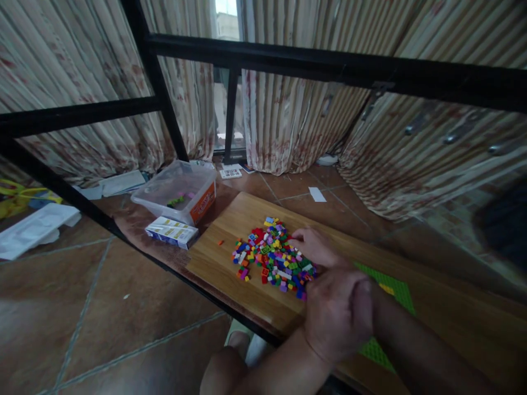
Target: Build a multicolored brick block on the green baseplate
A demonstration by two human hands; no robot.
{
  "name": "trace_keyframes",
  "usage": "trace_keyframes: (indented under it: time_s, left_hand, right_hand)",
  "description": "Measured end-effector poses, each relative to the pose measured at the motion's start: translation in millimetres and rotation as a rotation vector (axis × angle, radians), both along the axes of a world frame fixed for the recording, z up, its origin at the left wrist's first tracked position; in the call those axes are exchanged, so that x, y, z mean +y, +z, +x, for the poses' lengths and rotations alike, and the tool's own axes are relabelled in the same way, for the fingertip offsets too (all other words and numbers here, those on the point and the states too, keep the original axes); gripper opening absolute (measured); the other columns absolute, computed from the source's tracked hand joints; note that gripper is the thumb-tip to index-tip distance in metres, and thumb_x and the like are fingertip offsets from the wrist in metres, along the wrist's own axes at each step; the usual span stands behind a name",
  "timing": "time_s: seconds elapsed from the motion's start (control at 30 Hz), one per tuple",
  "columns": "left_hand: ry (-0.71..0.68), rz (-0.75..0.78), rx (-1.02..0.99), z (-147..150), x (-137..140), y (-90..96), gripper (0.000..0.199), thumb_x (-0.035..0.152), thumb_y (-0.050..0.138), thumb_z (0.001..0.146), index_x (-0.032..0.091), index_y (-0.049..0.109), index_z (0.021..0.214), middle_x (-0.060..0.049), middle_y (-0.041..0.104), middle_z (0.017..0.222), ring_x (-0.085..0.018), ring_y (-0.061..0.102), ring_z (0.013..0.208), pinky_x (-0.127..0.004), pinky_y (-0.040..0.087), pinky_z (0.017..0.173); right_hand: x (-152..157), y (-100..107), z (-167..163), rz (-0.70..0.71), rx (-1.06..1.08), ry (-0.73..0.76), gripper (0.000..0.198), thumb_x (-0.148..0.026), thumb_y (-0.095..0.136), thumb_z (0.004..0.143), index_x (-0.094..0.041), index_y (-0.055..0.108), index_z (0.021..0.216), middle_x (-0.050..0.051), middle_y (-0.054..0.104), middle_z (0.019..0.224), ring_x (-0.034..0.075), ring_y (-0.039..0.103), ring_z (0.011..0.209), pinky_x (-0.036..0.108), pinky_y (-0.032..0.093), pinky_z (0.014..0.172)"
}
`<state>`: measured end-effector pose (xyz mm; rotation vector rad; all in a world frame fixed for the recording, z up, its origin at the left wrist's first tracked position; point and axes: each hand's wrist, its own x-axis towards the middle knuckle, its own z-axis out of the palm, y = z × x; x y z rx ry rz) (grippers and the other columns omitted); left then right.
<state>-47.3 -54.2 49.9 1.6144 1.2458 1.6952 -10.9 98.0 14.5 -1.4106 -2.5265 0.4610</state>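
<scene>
I'm sorting through the heap of small coloured bricks (274,255) on the wooden board (218,263), picking out pieces, as far as I can judge. My right hand (315,247) lies flat on the near edge of the heap, fingers spread loosely among the bricks, closed on nothing that I can see. My left hand (337,315) sits nearer to me, curled into a loose fist, back towards the camera (whether it grips a brick inside I cannot tell). It partly covers the green baseplate (397,291), which lies just beside the heap.

The next move, I'd judge, calls for a fine pinch: the bricks are tiny and crowded, so one must be singled out without scattering the rest. One orange piece (221,242) already lies apart.

The board rests on a low brown table. Beyond it stand a clear plastic tub (177,192) and a small white and blue box (172,231). The floor is reddish tile, with striped curtains (288,115) behind a black metal frame (329,63).
</scene>
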Motion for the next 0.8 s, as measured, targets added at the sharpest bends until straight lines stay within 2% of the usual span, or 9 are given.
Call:
trace_keyframes:
  time_s: [0.13,0.27,0.4,0.63,0.73,0.8]
  left_hand:
    - [-0.081,0.001,0.039,9.5,0.6,-3.3,0.020,0.022,0.045,0.091,0.019,0.064,0.096,-0.007,0.072,0.087,-0.018,0.067,0.083,-0.030,0.056,0.077]
    - [-0.052,0.017,0.020,9.0,3.8,-2.4,0.019,0.019,0.045,0.090,0.018,0.064,0.091,-0.005,0.071,0.080,-0.016,0.067,0.076,-0.028,0.056,0.071]
    - [-0.033,0.028,-0.001,6.6,4.4,-1.8,0.017,0.016,0.047,0.088,0.018,0.064,0.090,-0.004,0.070,0.080,-0.015,0.066,0.075,-0.026,0.054,0.070]
    - [-0.050,0.021,-0.044,2.7,6.1,0.5,0.016,0.017,0.048,0.089,0.017,0.064,0.090,-0.004,0.069,0.080,-0.013,0.065,0.075,-0.024,0.051,0.071]
    - [-0.037,0.007,-0.096,-3.6,8.3,2.8,0.015,0.018,0.050,0.089,0.016,0.065,0.091,-0.003,0.067,0.077,-0.012,0.063,0.072,-0.022,0.050,0.069]
    - [-0.033,-0.035,-0.133,-8.4,10.7,3.5,0.015,0.020,0.050,0.091,0.017,0.064,0.091,-0.002,0.066,0.078,-0.011,0.061,0.071,-0.021,0.048,0.068]
  right_hand:
    - [-1.1,-4.3,-8.0,0.033,-0.108,-0.034,0.018,-0.030,0.059,0.080,-0.019,0.073,0.075,0.008,0.072,0.080,0.022,0.064,0.078,0.031,0.044,0.069]
    - [2.3,-8.7,-13.3,-0.029,-0.129,-0.102,0.019,-0.030,0.062,0.079,-0.018,0.073,0.072,0.006,0.071,0.076,0.020,0.063,0.076,0.029,0.042,0.068]
    - [1.2,-13.3,-13.5,-0.062,-0.086,-0.147,0.013,-0.028,0.065,0.077,-0.018,0.073,0.079,0.005,0.072,0.082,0.018,0.064,0.079,0.026,0.043,0.069]
    - [-8.4,-12.0,-12.9,-0.148,0.184,-0.172,0.006,-0.025,0.063,0.077,-0.021,0.067,0.075,0.001,0.071,0.071,0.015,0.063,0.066,0.026,0.044,0.062]
    - [-13.2,2.1,-3.3,-0.188,0.410,-0.207,0.007,-0.027,0.065,0.074,-0.021,0.066,0.077,0.001,0.070,0.071,0.015,0.063,0.067,0.027,0.047,0.063]
    - [-19.6,18.4,17.1,-0.190,0.609,-0.232,0.013,-0.030,0.070,0.070,-0.020,0.065,0.077,0.001,0.070,0.073,0.015,0.064,0.069,0.027,0.049,0.065]
